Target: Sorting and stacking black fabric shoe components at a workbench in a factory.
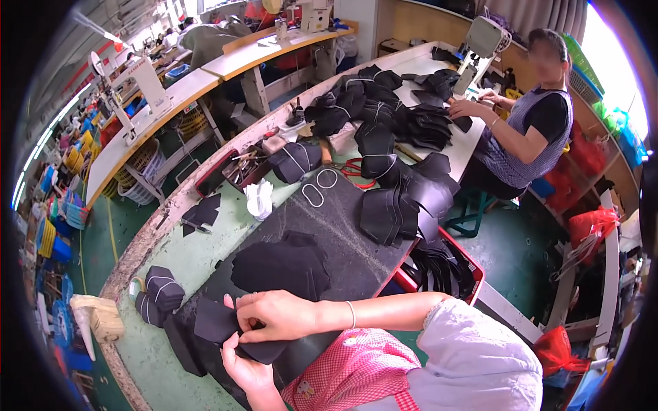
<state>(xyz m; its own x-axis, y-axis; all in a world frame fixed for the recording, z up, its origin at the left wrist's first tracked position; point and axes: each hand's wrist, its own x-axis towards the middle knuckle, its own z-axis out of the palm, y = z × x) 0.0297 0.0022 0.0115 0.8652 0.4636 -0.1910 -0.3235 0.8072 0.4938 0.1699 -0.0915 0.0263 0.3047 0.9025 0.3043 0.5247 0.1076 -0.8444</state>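
Note:
My right hand (282,316) comes in from the right, its fingers bent in a pinch at the edge of a black cut piece (214,320). Below it my left hand (245,370) grips the same piece between thumb and fingers. The piece looks like flat leather or stiff fabric; its layers cannot be told apart. Just beyond my hands a loose stack of black pieces (281,266) lies on a dark work mat (343,226). More black pieces (181,346) lie left of my hands, beside small banded bundles (163,288).
Further up the bench are red-handled scissors (360,175), two pale loops (313,196), a white bundle (258,199) and a tool tray (245,170). Banded black stacks (391,212) line the right side, above a red crate (473,267). A co-worker (524,130) sits at a sewing machine (480,48).

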